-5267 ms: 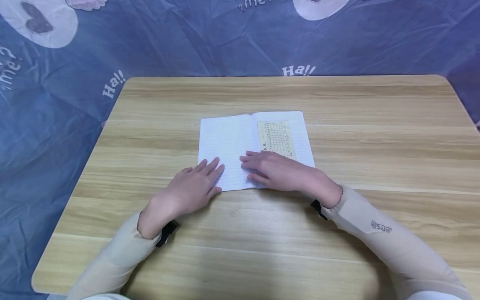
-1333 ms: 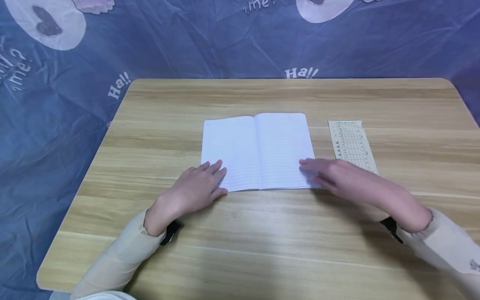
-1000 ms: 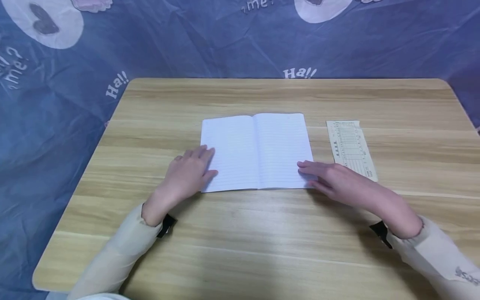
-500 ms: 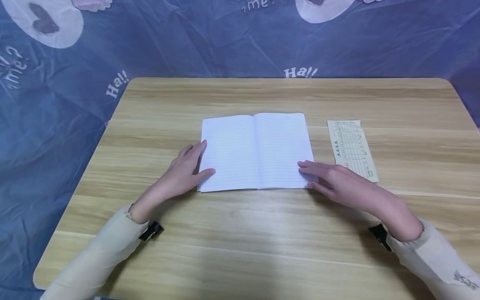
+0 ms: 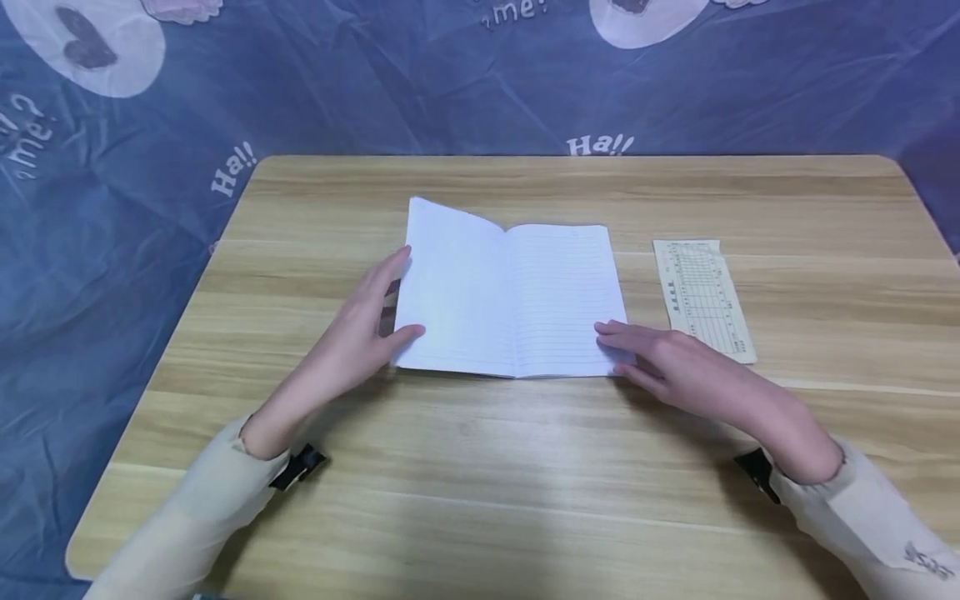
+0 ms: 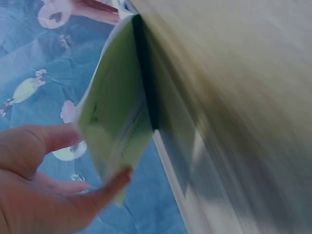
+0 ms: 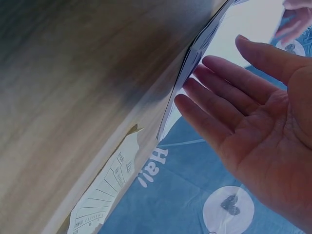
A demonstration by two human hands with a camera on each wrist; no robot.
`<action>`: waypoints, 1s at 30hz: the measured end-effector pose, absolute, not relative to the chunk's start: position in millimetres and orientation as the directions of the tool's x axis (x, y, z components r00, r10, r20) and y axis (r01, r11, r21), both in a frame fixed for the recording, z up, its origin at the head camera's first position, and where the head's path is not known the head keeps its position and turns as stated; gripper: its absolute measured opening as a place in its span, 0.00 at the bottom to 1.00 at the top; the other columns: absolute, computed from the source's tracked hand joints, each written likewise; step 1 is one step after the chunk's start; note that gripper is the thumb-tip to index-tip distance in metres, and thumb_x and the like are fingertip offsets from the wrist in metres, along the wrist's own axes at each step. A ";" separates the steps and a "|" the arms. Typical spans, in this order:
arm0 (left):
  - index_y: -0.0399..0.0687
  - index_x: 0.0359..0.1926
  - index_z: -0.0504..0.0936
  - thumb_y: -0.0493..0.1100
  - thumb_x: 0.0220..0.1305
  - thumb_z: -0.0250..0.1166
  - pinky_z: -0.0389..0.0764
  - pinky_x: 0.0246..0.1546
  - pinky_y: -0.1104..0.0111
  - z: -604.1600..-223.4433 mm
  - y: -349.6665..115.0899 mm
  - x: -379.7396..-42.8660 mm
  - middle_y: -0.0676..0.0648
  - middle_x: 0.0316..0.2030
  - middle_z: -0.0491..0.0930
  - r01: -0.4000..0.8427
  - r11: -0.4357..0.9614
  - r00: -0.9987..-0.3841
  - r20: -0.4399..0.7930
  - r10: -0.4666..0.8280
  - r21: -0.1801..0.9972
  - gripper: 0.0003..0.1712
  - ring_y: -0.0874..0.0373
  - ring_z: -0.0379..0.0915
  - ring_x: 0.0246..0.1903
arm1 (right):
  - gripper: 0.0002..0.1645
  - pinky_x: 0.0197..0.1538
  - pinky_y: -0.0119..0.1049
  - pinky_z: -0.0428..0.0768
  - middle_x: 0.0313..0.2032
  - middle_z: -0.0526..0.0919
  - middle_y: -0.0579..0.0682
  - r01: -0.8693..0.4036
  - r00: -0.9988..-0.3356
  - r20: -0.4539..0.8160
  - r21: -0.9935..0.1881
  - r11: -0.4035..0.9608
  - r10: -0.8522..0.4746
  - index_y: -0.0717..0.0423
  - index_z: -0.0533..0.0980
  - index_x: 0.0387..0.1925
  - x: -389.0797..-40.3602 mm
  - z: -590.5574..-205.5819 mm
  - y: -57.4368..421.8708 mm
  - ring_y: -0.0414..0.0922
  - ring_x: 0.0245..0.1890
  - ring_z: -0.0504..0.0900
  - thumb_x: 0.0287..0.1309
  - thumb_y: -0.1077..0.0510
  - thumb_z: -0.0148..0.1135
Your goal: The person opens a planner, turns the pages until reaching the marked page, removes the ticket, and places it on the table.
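An open lined notebook (image 5: 562,300) lies on the table, its left half tilted up off the wood. My left hand (image 5: 358,329) holds that raised half by its left edge, thumb on the page side and fingers at the outer side. The left wrist view shows the yellow-green cover (image 6: 117,102) and a dark spine strip (image 6: 145,73). My right hand (image 5: 675,362) rests its fingertips on the lower right corner of the right page, fingers fairly straight in the right wrist view. Beside the notebook, to the right, a printed paper slip with a grid (image 5: 703,292) lies flat.
The light wooden table (image 5: 480,500) has rounded corners, and its far edge runs along a blue patterned cloth (image 5: 375,75). Each wrist wears a black camera strap (image 5: 300,467) below a pale sleeve (image 5: 195,508).
The slip went from the right page to the table at the right. My left hand slid to the notebook's left edge and lifted that half. The right hand stayed on the right page lately.
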State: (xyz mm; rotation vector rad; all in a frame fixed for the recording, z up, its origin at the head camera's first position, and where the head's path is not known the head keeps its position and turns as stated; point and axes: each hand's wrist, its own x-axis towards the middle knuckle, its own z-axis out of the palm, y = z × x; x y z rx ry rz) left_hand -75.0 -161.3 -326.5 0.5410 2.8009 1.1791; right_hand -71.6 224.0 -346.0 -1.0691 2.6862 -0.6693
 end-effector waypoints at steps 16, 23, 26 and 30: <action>0.46 0.77 0.49 0.28 0.64 0.62 0.75 0.57 0.60 -300.1 -108.1 -92.9 0.42 0.72 0.59 0.173 0.202 -0.925 0.089 0.369 0.964 0.46 0.48 0.69 0.62 | 0.30 0.63 0.50 0.71 0.68 0.69 0.53 -0.572 -0.749 0.096 -0.592 0.567 -0.655 0.57 0.65 0.70 -96.6 -314.0 177.6 0.52 0.63 0.73 0.71 0.54 0.56; 0.45 0.76 0.55 0.40 0.72 0.59 0.75 0.57 0.65 -294.3 -80.0 -98.6 0.46 0.72 0.60 0.228 0.256 -0.888 0.094 0.449 0.939 0.37 0.54 0.67 0.64 | 0.30 0.65 0.45 0.70 0.70 0.66 0.50 -0.412 -0.800 0.126 -0.827 0.384 -0.587 0.55 0.60 0.73 -113.2 -294.1 137.7 0.48 0.65 0.71 0.74 0.53 0.50; 0.46 0.74 0.60 0.46 0.76 0.52 0.72 0.60 0.64 -294.8 -72.6 -96.2 0.52 0.72 0.60 0.272 0.301 -0.867 0.098 0.489 0.914 0.30 0.58 0.64 0.65 | 0.33 0.64 0.46 0.70 0.70 0.66 0.51 -0.369 -0.842 0.126 -0.844 0.390 -0.525 0.55 0.58 0.74 -111.7 -291.0 139.4 0.49 0.65 0.71 0.73 0.52 0.52; 0.49 0.74 0.61 0.49 0.78 0.47 0.63 0.66 0.60 -303.6 -65.1 -91.1 0.56 0.73 0.56 0.393 0.373 -0.784 0.094 0.614 0.840 0.28 0.62 0.52 0.71 | 0.37 0.59 0.48 0.76 0.68 0.68 0.52 -0.360 -0.877 0.150 -0.833 0.419 -0.456 0.55 0.60 0.73 -109.5 -290.4 153.0 0.53 0.60 0.76 0.68 0.53 0.60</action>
